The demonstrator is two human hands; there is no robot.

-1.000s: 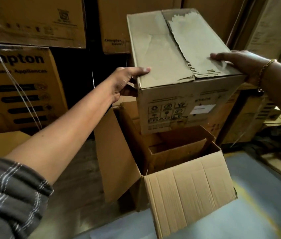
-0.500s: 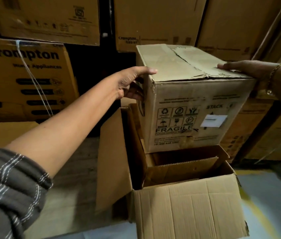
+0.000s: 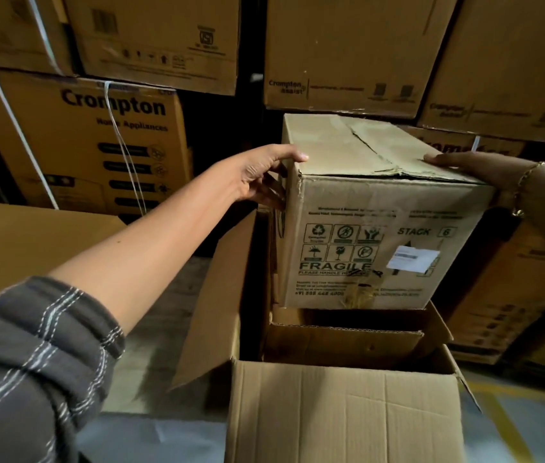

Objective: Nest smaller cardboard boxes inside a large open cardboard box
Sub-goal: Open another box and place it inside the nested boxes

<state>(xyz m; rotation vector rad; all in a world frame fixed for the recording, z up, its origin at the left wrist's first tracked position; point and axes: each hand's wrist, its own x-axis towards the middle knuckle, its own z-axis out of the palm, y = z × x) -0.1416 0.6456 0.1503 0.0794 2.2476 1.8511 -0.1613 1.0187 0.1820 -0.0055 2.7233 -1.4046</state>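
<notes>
The smaller box (image 3: 374, 228) sits at centre frame, upright, directly over the mouth of the large open box (image 3: 341, 412). It is a squat cuboid of worn brown corrugated board. Its top flaps are closed along a ragged, torn seam, and its near face carries printed handling symbols, "FRAGILE" and a white label (image 3: 413, 257).

The left hand (image 3: 257, 175) clamps the upper left corner, thumb on the lid and fingers down the side. The right hand (image 3: 474, 168) hooks over the upper right edge; its lower fingers are hidden. Whether the base touches anything below cannot be told.

Inside the large open box stands an inner carton (image 3: 341, 342), flaps open and fluted edges showing. The large box's creased front flap fills the lower centre.

A chain bracelet (image 3: 525, 182) circles the right wrist, and a striped grey woven sleeve (image 3: 30, 362) fills the lower left. Stacked cartons (image 3: 97, 145) bound with white strapping fill the background.
</notes>
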